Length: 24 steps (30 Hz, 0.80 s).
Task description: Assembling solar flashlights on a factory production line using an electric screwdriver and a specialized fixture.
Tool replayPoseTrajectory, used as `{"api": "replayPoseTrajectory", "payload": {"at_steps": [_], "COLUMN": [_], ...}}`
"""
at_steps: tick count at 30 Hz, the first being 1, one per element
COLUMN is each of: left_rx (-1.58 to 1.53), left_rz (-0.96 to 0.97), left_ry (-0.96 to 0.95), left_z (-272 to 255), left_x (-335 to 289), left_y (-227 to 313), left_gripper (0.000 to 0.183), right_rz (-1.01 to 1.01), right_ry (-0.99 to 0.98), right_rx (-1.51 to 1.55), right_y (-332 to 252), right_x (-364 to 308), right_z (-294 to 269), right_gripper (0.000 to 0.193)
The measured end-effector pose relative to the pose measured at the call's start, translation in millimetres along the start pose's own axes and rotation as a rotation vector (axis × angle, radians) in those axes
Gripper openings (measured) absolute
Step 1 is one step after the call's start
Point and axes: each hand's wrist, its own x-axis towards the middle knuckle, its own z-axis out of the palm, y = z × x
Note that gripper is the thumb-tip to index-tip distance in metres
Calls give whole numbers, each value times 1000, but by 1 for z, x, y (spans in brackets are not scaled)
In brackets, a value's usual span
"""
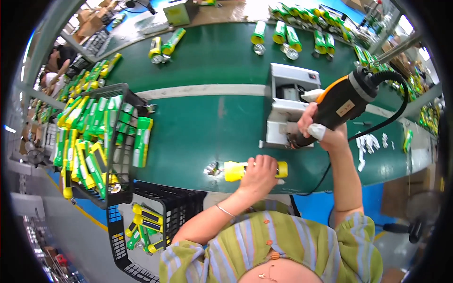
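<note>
My left hand (258,178) is closed over a yellow flashlight body (233,171) that lies sideways near the table's front edge. A silvery reflector head (212,168) sits at the body's left end, apart from it, with what look like thin wires between. Raised at the right, my right hand (325,133) is wrapped round a black and orange electric screwdriver (343,103), with white coverings on some fingertips. The screwdriver's nose points down to the left, at the front of a grey metal box-shaped machine (289,109). Whether its tip touches the machine is hidden.
A black basket (123,87) heaped with green and yellow flashlights stands left; a lower one (186,192) holds several more. One green flashlight (142,142) lies beside the upper basket. White scraps (368,142) and the screwdriver's black cable (404,101) are at right. More flashlights (258,33) lie across the table.
</note>
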Motion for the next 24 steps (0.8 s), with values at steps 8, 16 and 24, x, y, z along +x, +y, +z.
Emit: {"api": "replayPoseTrajectory", "payload": {"at_steps": [8, 16, 24], "left_rx": [-22, -42, -28], "left_rz": [19, 13, 5], "left_ry": [-62, -78, -68], "left_z": [4, 4, 5], "left_x": [2, 0, -1], "left_y": [-4, 0, 1], "left_gripper": [47, 48, 48], "right_rz": [-51, -39, 26], "right_ry": [50, 31, 3], "right_rx": [48, -7, -113], "right_y": [7, 24, 35], "right_x": [-38, -45, -49], "right_z": [-1, -3, 10], "right_gripper": [21, 16, 32]}}
